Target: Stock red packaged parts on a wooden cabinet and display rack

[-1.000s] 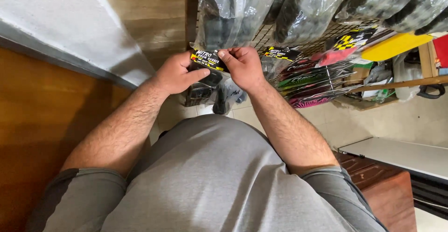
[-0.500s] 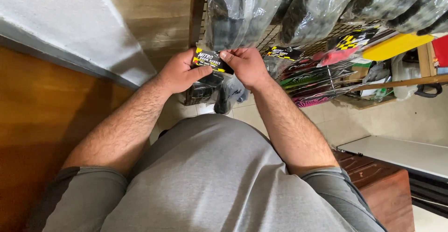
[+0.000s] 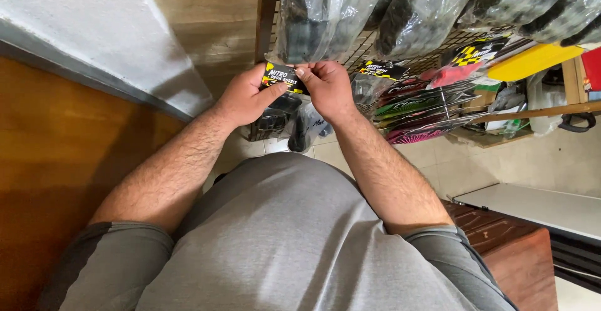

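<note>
My left hand and my right hand together grip the black and yellow header card of a clear plastic packet. The packet hangs down below the card, with dark rubber parts inside it. Both hands hold it close in front of a wire grid rack. More clear bags of dark items hang from the rack just above my hands. A similar carded packet hangs right of my right hand.
Colourful packets hang on pegs at the right. A yellow box and wooden shelves stand further right. An orange-brown wooden panel fills the left, and a white slab and brown wooden box lie lower right.
Both hands have lifted the carded packet a little higher toward the rack. The grip on the card is unchanged.
</note>
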